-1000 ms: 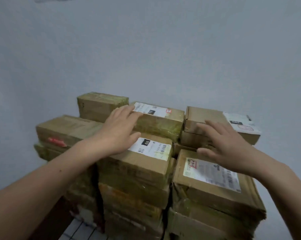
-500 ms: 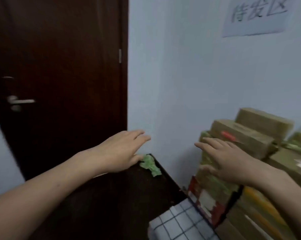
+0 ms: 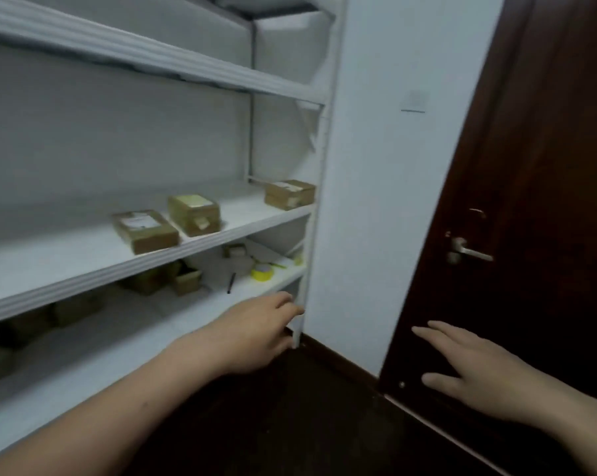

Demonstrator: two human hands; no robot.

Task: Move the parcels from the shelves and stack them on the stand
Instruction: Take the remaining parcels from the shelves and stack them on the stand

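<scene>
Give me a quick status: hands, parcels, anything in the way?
Left hand and right hand open, empty. Three parcels on middle shelf, untouched. Path to them looks clear.

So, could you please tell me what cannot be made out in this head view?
All in the head view:
Lower-shelf parcels: partly hidden behind the front edge of the middle shelf and blurred; count unclear.
Middle-shelf parcels: labels too blurred to read.
Left hand: fingertips overlap the shelf post; contact unclear.
Stand: outside the frame.
</scene>
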